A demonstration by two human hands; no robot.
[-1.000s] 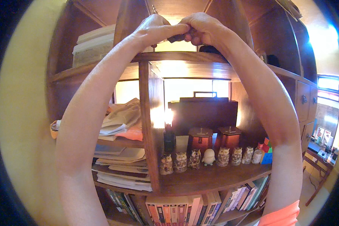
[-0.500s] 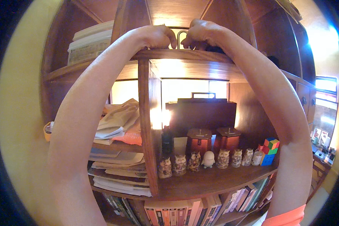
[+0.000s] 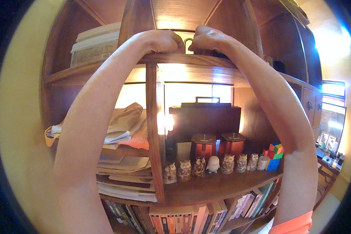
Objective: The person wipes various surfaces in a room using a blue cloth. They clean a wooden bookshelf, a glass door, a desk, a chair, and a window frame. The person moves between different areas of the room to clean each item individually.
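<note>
You are facing a tall wooden bookcase (image 3: 156, 128), and both arms are stretched up to its upper shelf (image 3: 206, 62). Your left hand (image 3: 162, 41) and right hand (image 3: 209, 39) sit close together at that shelf's front edge, knuckles toward you, with a thin curved metal handle (image 3: 188, 42) showing in the gap between them. Whatever it belongs to is mostly hidden behind your hands, so you cannot yet tell what the thing is. Both sets of fingers are curled down, but the view does not show whether they are closed on the thing or only resting on the shelf edge. By my reading, the thing sits on the upper shelf and is not lifted clear; bringing it down is all still to do.

Below, the middle shelf carries a dark wooden box (image 3: 205, 117) with a top handle, and two small reddish boxes (image 3: 217, 143) stand in front of it. A slumped stack of papers (image 3: 121, 152) fills the left bay. A coloured puzzle cube (image 3: 276, 149) sits at the right end. A row of little owl figurines (image 3: 206, 165) lines the front edge, right under your arms, and could be knocked by anything lowered carelessly.
</note>
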